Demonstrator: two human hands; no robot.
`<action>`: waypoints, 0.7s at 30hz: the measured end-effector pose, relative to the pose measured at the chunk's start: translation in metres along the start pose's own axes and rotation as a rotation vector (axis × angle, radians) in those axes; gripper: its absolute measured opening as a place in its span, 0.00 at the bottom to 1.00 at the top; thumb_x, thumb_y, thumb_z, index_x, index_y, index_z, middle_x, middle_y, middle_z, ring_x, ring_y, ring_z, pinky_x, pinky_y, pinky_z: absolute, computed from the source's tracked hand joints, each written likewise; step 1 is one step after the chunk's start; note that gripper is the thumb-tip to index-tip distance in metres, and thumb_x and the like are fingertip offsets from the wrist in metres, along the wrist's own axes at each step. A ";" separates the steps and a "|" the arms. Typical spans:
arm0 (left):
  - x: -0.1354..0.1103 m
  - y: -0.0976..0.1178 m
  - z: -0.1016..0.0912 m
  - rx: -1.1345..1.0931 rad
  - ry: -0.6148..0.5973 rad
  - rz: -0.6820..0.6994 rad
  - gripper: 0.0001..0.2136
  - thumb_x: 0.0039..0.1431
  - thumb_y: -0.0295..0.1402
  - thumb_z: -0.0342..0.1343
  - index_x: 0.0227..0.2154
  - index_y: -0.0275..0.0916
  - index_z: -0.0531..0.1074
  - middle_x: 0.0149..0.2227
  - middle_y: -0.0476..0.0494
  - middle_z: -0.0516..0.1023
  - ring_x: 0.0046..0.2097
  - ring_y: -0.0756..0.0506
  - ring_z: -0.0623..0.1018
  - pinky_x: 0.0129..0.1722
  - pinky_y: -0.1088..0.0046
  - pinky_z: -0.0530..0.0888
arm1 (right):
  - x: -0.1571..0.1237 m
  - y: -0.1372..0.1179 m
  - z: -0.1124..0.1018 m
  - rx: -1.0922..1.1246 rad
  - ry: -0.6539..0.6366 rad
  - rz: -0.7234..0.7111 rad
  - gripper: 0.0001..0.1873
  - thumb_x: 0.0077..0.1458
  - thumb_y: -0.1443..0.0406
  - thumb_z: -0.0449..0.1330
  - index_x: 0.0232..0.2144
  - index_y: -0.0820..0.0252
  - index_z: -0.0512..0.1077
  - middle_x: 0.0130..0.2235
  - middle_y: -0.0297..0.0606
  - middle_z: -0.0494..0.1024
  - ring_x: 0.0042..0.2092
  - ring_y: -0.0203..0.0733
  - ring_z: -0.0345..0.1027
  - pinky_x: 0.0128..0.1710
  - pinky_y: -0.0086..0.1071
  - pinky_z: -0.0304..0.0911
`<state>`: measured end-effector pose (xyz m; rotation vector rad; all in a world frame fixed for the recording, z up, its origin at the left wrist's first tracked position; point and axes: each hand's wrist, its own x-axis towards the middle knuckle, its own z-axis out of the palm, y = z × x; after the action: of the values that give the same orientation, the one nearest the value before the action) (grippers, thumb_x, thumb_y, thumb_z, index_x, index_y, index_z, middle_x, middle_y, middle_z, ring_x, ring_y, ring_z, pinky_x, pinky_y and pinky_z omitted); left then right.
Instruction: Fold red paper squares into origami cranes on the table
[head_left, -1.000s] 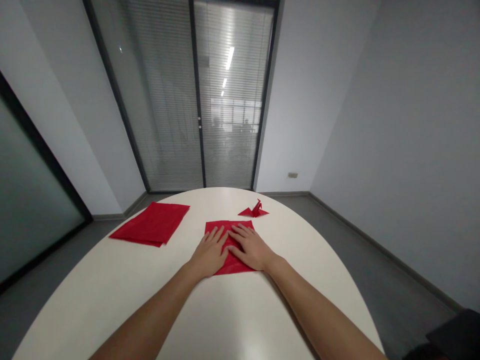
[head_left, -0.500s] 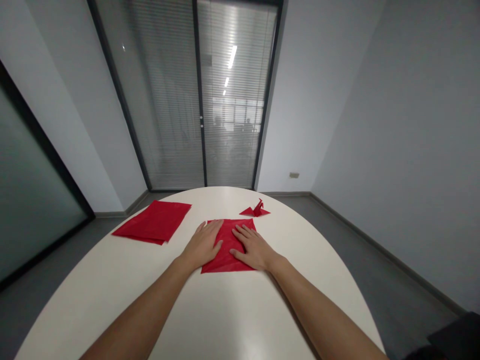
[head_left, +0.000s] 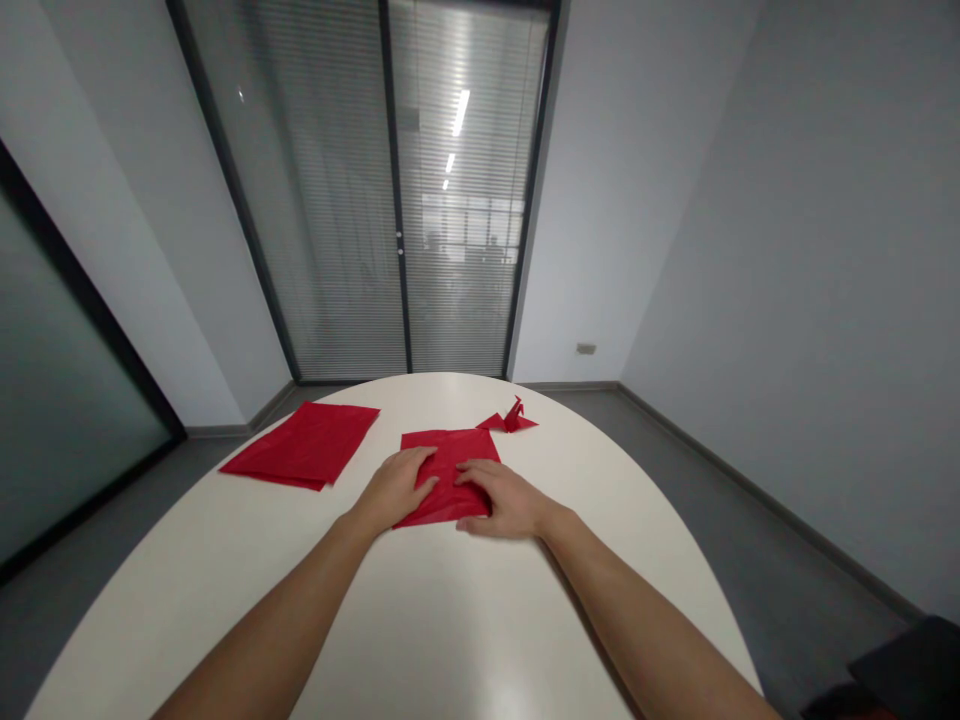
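A square sheet of red paper (head_left: 450, 447) lies flat on the white round table (head_left: 420, 620) in front of me. Over its left side rests my left hand (head_left: 396, 487), fingers stretched out and thumb apart. My right hand (head_left: 504, 498) lies on the lower right part of the sheet; its fingers are spread and slightly bent, and the thumb reaches just past the near edge. Neither hand grips anything. Just beyond the sheet's far right corner stands a folded red paper crane (head_left: 511, 418).
A stack of red paper sheets (head_left: 304, 447) lies on the left of the table, close to its edge. Past the table are a glass door with blinds (head_left: 457, 300) and grey walls. Something dark (head_left: 907, 665) shows at the lower right corner.
The red sheet has shifted slightly away from me and to the left, turning a little. My right hand has slid toward its near edge, with the fingers more bent.
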<state>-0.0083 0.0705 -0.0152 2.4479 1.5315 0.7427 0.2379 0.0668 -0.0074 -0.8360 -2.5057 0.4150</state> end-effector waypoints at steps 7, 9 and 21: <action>-0.007 0.017 -0.012 -0.151 -0.082 0.195 0.08 0.60 0.37 0.58 0.38 0.41 0.75 0.51 0.41 0.78 0.53 0.41 0.76 0.55 0.63 0.71 | -0.001 0.000 -0.002 -0.004 -0.018 0.039 0.32 0.53 0.52 0.66 0.57 0.60 0.70 0.59 0.51 0.73 0.62 0.59 0.64 0.61 0.51 0.58; -0.009 0.021 -0.015 -0.137 -0.128 0.218 0.12 0.57 0.40 0.61 0.41 0.41 0.75 0.53 0.41 0.77 0.54 0.39 0.75 0.55 0.62 0.71 | -0.001 -0.001 -0.004 -0.004 -0.015 0.050 0.31 0.54 0.52 0.66 0.56 0.61 0.71 0.58 0.51 0.74 0.61 0.58 0.65 0.61 0.51 0.59; -0.006 0.029 -0.031 -0.121 -0.263 0.137 0.13 0.56 0.39 0.59 0.44 0.42 0.76 0.51 0.42 0.79 0.51 0.39 0.77 0.52 0.65 0.71 | -0.003 0.003 -0.014 -0.026 -0.082 0.081 0.33 0.50 0.52 0.68 0.55 0.61 0.73 0.59 0.51 0.73 0.59 0.59 0.67 0.61 0.50 0.60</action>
<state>-0.0021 0.0483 0.0210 2.4627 1.1994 0.4927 0.2489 0.0690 0.0026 -0.9514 -2.5638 0.4526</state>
